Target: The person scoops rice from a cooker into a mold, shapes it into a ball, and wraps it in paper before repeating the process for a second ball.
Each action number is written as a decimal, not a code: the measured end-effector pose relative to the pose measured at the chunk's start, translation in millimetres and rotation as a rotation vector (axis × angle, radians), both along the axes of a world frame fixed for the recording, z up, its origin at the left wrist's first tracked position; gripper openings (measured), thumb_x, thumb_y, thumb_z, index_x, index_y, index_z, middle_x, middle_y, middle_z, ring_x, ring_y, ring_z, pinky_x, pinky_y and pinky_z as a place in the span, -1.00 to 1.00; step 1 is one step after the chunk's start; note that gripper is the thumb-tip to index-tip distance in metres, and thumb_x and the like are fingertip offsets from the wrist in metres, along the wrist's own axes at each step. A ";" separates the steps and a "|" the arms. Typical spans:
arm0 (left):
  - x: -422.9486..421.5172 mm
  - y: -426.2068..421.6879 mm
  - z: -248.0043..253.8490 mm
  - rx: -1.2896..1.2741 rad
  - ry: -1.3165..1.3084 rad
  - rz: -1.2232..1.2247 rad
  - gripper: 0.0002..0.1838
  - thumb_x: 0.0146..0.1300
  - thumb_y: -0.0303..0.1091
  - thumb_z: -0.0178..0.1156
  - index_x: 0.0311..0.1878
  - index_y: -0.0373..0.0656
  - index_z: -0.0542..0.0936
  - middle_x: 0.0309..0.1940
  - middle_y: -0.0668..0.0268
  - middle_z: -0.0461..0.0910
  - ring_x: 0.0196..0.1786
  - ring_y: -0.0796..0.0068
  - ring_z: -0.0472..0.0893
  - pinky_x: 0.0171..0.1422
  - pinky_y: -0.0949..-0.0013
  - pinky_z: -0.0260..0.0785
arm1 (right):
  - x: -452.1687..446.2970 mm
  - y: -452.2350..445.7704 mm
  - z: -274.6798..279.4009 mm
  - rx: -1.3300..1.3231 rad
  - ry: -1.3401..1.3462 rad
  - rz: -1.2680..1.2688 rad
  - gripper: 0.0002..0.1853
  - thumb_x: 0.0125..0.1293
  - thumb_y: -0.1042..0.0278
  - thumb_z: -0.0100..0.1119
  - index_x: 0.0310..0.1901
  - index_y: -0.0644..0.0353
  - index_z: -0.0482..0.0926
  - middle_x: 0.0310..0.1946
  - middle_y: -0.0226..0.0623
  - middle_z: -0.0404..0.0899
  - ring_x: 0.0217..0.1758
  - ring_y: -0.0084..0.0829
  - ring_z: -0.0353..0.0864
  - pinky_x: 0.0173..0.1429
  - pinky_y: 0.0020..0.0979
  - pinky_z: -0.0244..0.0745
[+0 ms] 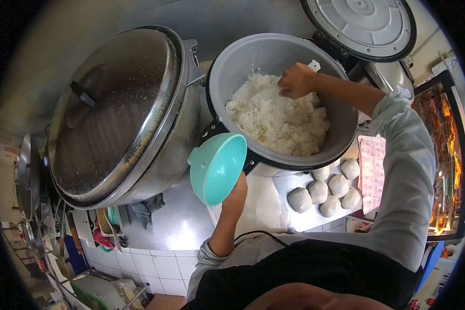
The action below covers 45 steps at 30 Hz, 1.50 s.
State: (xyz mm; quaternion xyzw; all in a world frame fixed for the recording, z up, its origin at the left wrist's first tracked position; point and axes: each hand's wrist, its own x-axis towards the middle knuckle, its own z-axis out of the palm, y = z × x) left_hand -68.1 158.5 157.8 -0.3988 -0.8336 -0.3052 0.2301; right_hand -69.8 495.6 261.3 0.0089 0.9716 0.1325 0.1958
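Observation:
My right hand [299, 81] is inside a large grey rice cooker pot [231, 64], closed around the handle of a white rice paddle [314, 65]. The paddle's pale blade lies against the heap of cooked white rice [289, 126]. Below the pot's near left rim, my left hand [234, 199] grips a turquoise bowl [219, 170] from beneath. The bowl is tilted, and the part of its inside that shows holds no rice. Some of the left fingers are hidden behind it.
A big lidded metal pot [119, 113] stands to the left. The cooker's lid [367, 23] is raised at the back right. Several round whitish wrapped lumps [318, 191] sit beside a pink printed paper stack [372, 168]. A glowing glass cabinet [442, 160] is far right.

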 end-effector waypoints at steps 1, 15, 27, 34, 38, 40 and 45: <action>-2.9 -2.0 1.4 -0.428 0.523 0.067 -0.84 0.20 -0.59 0.09 -0.15 -0.40 0.52 -0.21 0.25 0.54 -0.18 0.51 0.49 -0.10 0.47 0.35 | -1.2 -0.2 -0.9 -0.023 0.048 0.059 -0.55 0.19 -0.14 -0.03 -0.27 0.09 0.63 -0.37 -0.12 0.60 -0.26 -0.13 0.60 -0.25 -0.11 0.46; 5.6 11.9 30.9 0.650 -0.603 -0.214 -0.85 0.21 -0.60 0.04 -0.17 -0.44 0.50 -0.22 0.18 0.53 -0.15 0.41 0.49 -0.05 0.39 0.35 | 44.7 -30.6 -13.7 -0.409 0.066 -0.044 -0.57 0.22 -0.12 -0.03 -0.32 0.11 0.61 -0.47 -0.11 0.56 -0.26 -0.09 0.57 -0.14 -0.14 0.41; -14.6 -12.3 106.5 0.568 -1.274 -0.355 -0.62 0.37 -0.35 -0.14 0.19 -0.20 0.10 -0.36 0.30 0.30 -0.56 0.62 0.39 -0.57 0.50 0.35 | 76.7 3.4 23.4 -0.628 0.184 -0.337 -0.48 0.16 -0.11 0.12 -0.11 0.24 0.60 -0.17 -0.07 0.55 -0.27 -0.27 0.56 -0.17 -0.28 0.42; -20.9 35.7 143.8 0.387 -1.340 -0.502 -0.70 0.34 -0.37 -0.12 0.09 -0.20 0.14 -0.34 0.23 0.34 -0.50 0.54 0.45 -0.58 0.42 0.42 | 110.5 -11.3 85.9 -0.624 0.634 -0.798 -0.50 0.17 -0.12 0.09 -0.28 0.28 0.62 -0.47 -0.20 0.59 -0.35 -0.33 0.59 -0.23 -0.34 0.44; -23.4 95.5 150.3 0.312 -1.606 -0.510 -0.74 0.28 -0.42 -0.11 0.01 -0.23 0.18 -0.32 0.19 0.35 -0.47 0.44 0.46 -0.51 0.36 0.42 | 117.0 -33.6 107.0 -0.156 0.854 -0.660 -0.63 0.14 0.04 0.09 -0.37 0.26 0.60 -0.40 -0.09 0.63 -0.19 -0.13 0.61 -0.16 -0.20 0.46; -12.0 121.6 162.4 0.408 -1.679 -0.555 -0.75 0.23 -0.49 -0.10 -0.04 -0.27 0.21 -0.34 0.17 0.32 -0.48 0.42 0.42 -0.52 0.38 0.37 | 113.8 -50.0 106.0 -0.070 0.856 -0.646 -0.66 0.13 0.09 0.09 -0.39 0.27 0.57 -0.42 -0.04 0.61 -0.18 -0.16 0.62 -0.15 -0.19 0.47; 6.8 161.7 177.3 0.617 -1.813 -0.675 -0.77 0.11 -0.63 -0.11 -0.13 -0.35 0.22 -0.34 0.12 0.26 -0.47 0.42 0.36 -0.53 0.43 0.32 | 96.8 -99.6 82.5 0.303 0.789 -0.474 -0.77 0.09 0.23 0.10 -0.41 0.25 0.47 -0.44 -0.11 0.59 -0.26 -0.30 0.64 -0.26 -0.29 0.46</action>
